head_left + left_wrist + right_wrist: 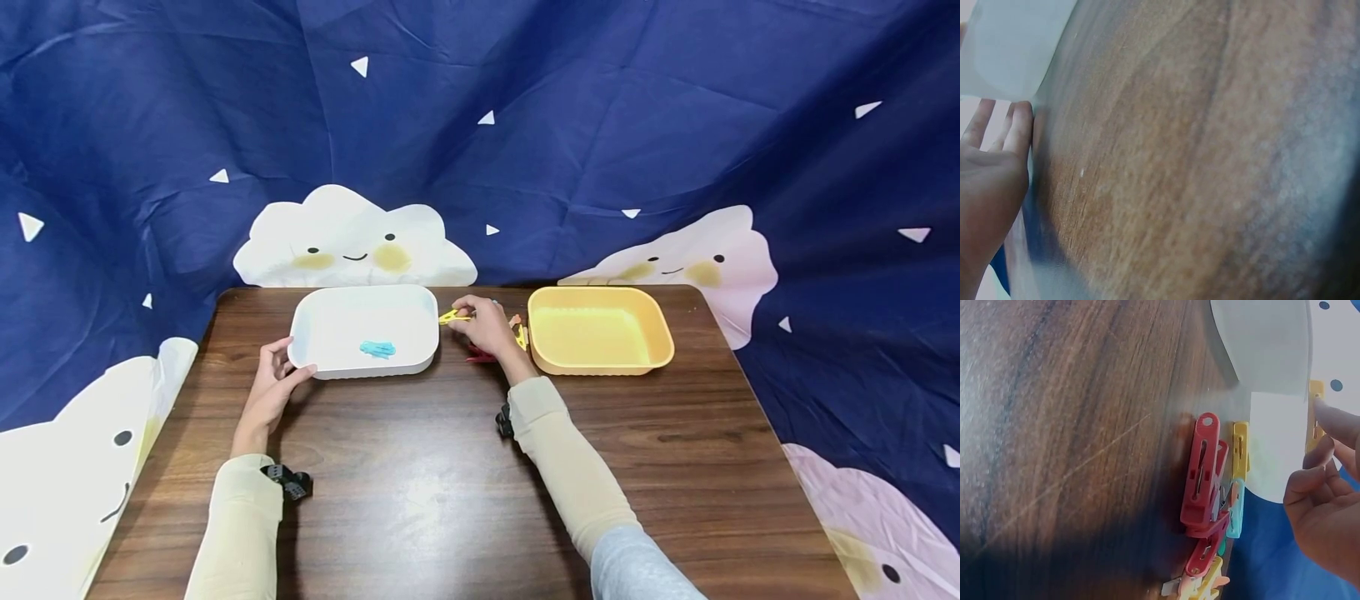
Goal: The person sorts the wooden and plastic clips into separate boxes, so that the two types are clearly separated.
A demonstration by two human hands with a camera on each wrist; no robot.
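The left hand [268, 392] holds the near left corner of a white plastic tub [315, 364], thumb at its front and fingers along its left side. Inside the tub lie light-blue clothespins [377, 349], bunched so that I cannot tell how many. At the tub's right rim, the right hand [487, 327] pinches a yellow clothespin [1315, 419] between thumb and fingers. Below that hand, a pile of clothespins rests on the table: red [1200, 478], yellow [1240, 450] and light-blue [1235, 512] ones show in the right wrist view, partly overlapping.
A yellow plastic tub [600, 368] stands on the right of the dark wooden table [420, 475], just beyond the clothespin pile. A blue curtain [525, 167] with clouds hangs close behind the table's back edge.
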